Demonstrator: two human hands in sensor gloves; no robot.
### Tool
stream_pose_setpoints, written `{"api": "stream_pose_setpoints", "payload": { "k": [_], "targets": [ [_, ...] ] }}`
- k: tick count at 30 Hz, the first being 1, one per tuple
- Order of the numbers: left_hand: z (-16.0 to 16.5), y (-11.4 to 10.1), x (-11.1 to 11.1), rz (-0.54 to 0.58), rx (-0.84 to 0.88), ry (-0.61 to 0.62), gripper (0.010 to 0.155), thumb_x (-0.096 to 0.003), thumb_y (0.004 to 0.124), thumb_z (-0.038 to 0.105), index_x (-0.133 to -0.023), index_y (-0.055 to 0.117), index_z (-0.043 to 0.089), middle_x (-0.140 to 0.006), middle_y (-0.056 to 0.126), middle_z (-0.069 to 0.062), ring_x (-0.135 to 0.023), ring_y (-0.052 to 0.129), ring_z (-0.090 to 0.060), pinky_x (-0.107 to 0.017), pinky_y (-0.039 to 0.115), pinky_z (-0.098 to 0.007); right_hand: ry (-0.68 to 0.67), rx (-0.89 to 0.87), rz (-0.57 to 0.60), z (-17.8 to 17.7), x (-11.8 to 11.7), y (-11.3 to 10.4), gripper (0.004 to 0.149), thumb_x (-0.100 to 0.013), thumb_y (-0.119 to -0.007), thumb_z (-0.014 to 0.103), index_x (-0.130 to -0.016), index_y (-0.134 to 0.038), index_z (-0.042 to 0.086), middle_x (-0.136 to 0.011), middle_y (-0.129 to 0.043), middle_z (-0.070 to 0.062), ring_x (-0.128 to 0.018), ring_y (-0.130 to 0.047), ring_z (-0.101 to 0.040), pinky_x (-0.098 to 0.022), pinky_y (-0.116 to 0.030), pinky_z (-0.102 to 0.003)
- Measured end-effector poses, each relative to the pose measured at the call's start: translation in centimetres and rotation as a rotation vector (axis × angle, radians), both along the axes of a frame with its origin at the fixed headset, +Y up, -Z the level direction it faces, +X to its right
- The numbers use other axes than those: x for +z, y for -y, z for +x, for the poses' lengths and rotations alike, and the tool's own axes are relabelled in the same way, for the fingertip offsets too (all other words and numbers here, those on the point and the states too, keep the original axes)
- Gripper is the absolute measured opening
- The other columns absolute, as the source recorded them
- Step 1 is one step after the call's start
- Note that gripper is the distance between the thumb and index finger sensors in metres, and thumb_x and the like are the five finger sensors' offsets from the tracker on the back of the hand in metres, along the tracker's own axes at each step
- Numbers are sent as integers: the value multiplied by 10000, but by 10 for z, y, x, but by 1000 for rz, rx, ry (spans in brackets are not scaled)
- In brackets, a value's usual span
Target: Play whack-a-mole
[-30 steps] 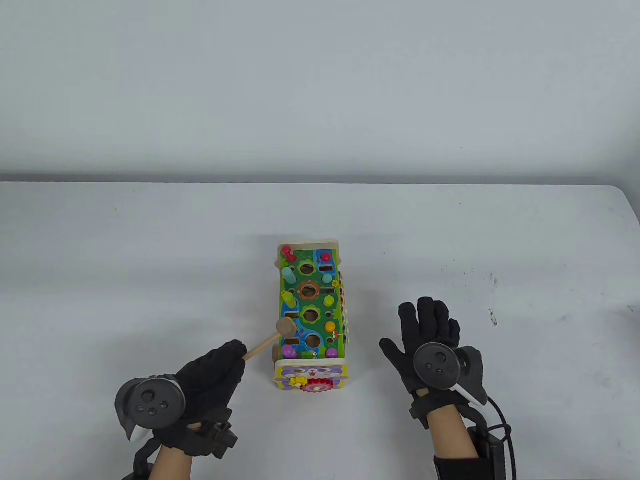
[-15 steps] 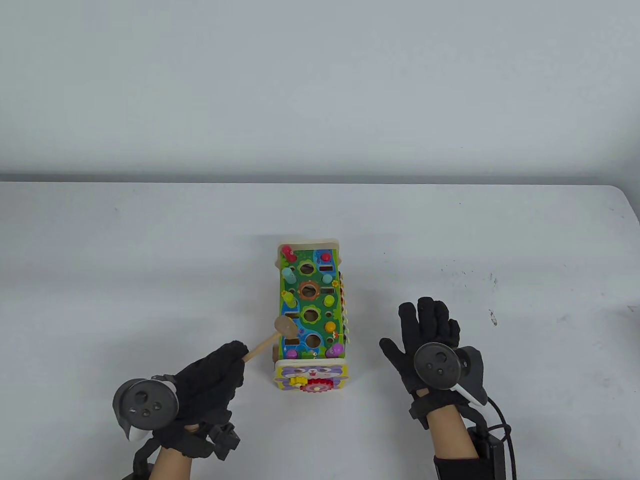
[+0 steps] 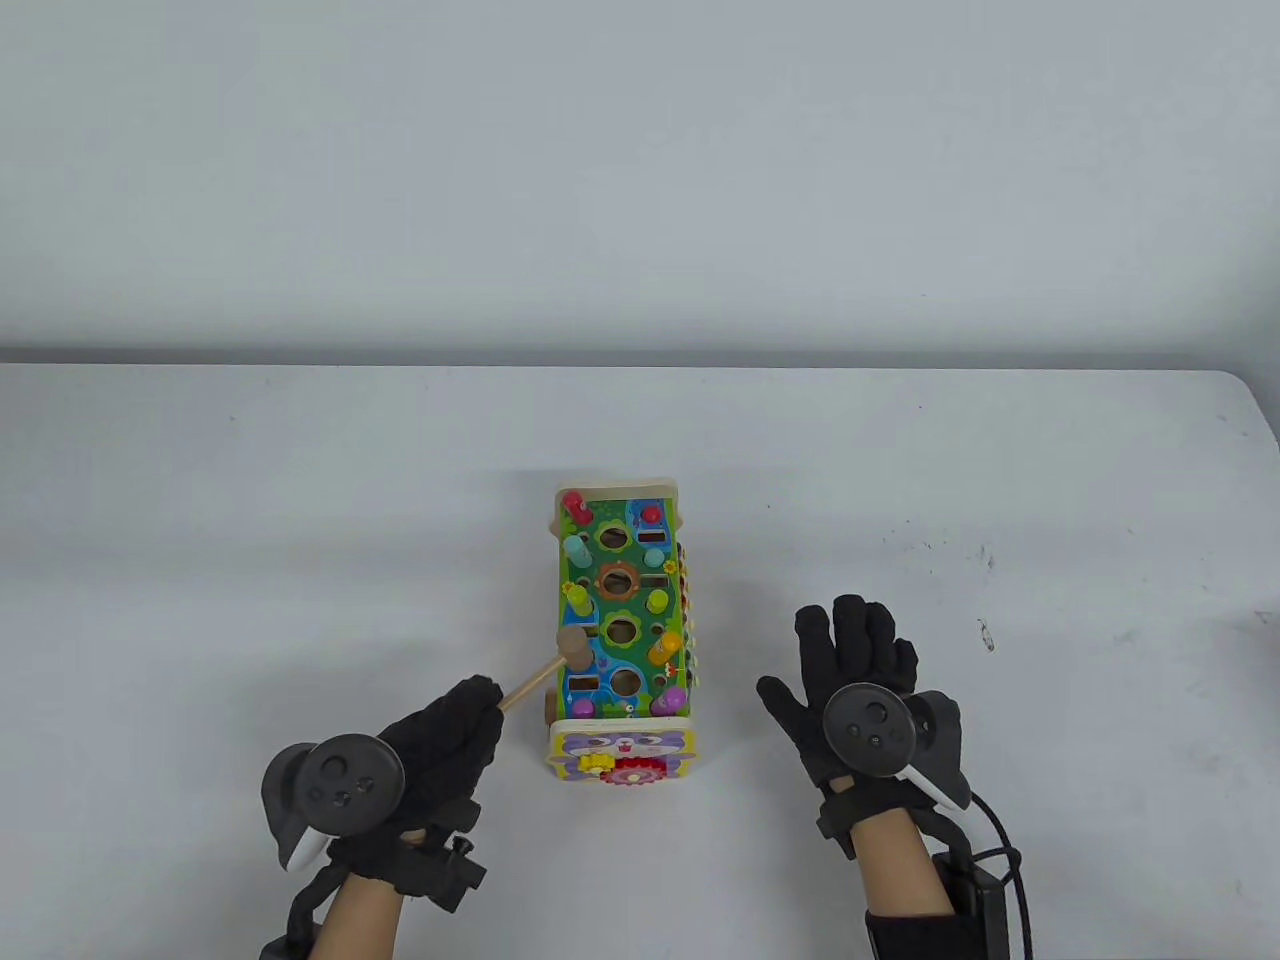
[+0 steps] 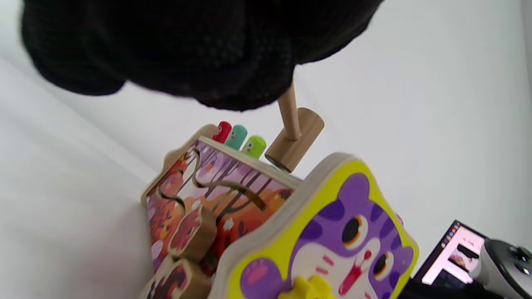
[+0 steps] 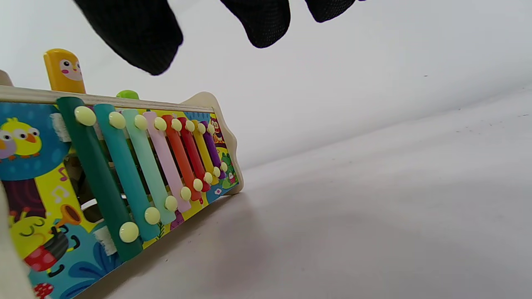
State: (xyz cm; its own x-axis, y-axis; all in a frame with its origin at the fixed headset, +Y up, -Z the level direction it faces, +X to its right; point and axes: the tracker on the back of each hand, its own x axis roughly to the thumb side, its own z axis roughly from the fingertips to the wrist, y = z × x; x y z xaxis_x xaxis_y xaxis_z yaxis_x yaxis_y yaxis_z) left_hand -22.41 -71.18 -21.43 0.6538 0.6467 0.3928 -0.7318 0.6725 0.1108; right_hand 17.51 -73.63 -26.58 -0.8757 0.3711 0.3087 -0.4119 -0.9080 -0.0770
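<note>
Mallet work is being shown in the table view: the wooden head is being brought down onto the left edge of the toy, lower than half a second ago, when it was raised and tilted back. The left hand is being carried forward and right compared with then, its fingers wrapped round the handle end. On the right side, an orange peg is being pushed up higher than it stood before, which suggests a peg on the left has just been struck down. The right hand is being rested flat on the worktop, fingers spread, unmoved.

From the left wrist view, the mallet head is being pressed at the top edge beside red, teal and green pegs.

From the right wrist view, the orange peg is being seen standing tall above the xylophone bars; it looks like the next target.
</note>
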Motion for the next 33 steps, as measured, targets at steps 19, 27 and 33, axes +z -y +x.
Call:
{"api": "stream_pose_setpoints", "payload": {
  "k": [19, 27, 33],
  "targets": [
    [9, 14, -28, -114, 47, -71, 528, -572, 628, 319, -966, 675, -29, -560, 909, -114, -251, 941, -257, -458, 781, -576, 11, -2, -5, -2, -2, 1, 746, -602, -633, 464, -1106, -415, -42, -1105, -245, -379, -962, -236, -679, -557, -235, -804],
    [4, -4, -19, 115, 391, -56, 531, -569, 623, 322, -971, 666, -22, -563, 905, -113, -255, 937, -257, -457, 780, -575, 12, -26, 5, -1, -1, -2, 746, -603, -632, 463, -1106, -411, -42, -1104, -243, -379, -965, -232, -673, -557, -235, -803],
    [-2, -21, -29, 158, 558, -28, 538, -577, 598, 334, -1004, 613, 7, -605, 884, -100, -300, 934, -249, -493, 769, -565, 8, -42, 13, 0, -1, -3, 746, -604, -629, 463, -1108, -405, -40, -1104, -241, -381, -964, -234, -676, -558, -234, -803]
  ]
}}
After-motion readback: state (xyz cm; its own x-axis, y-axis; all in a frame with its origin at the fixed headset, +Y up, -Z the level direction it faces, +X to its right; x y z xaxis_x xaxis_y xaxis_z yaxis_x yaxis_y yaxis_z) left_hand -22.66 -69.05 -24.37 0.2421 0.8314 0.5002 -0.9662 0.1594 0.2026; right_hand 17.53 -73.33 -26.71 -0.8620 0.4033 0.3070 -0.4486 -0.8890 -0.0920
